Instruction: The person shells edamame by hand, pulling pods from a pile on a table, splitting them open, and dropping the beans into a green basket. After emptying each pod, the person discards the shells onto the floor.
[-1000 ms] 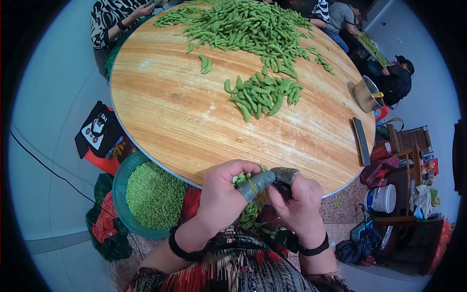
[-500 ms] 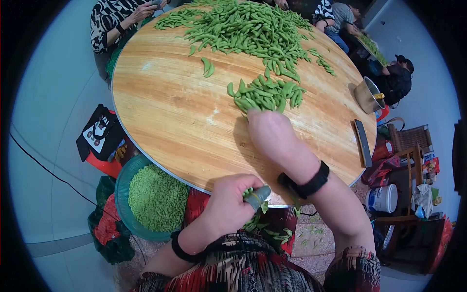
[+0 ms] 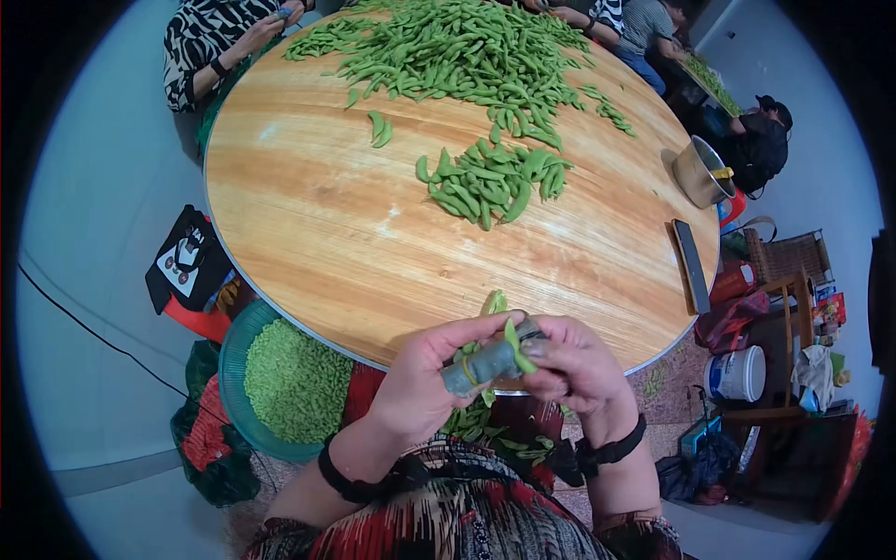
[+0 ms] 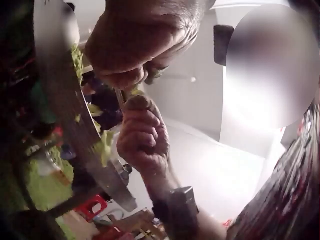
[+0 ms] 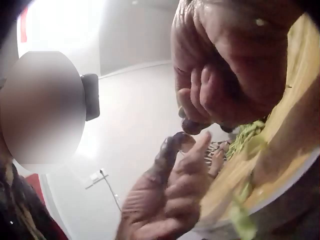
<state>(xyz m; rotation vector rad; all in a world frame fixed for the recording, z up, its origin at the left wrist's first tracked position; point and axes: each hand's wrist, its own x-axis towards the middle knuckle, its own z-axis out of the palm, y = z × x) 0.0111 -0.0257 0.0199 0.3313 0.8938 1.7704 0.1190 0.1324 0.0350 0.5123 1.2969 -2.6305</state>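
Over the table's near edge, my two hands meet around a green bean pod point(image 3: 516, 347). My left hand point(image 3: 406, 385) curls its fingers about the pod and some shelled beans point(image 3: 464, 352). A grey-green cover with a yellow band wraps its thumb, which lies against the pod. From the other side my right hand point(image 3: 579, 366) pinches the pod, its thumb in a dark cover. Another pod piece point(image 3: 496, 301) shows just beyond the fingers. In the right wrist view, the left hand point(image 5: 167, 195) faces the right hand point(image 5: 235, 65), fingertips close together.
A small pile of pods point(image 3: 490, 182) lies mid-table point(image 3: 308, 224), with a large heap point(image 3: 457, 51) behind it. A green basin point(image 3: 231, 392) of shelled beans stands at lower left. A metal pot point(image 3: 695, 177) and phone point(image 3: 691, 266) sit at right. Other people sit around.
My right hand reached forward to the small pile, then came back beside the left hand with a pod. The left hand stayed near the table edge.
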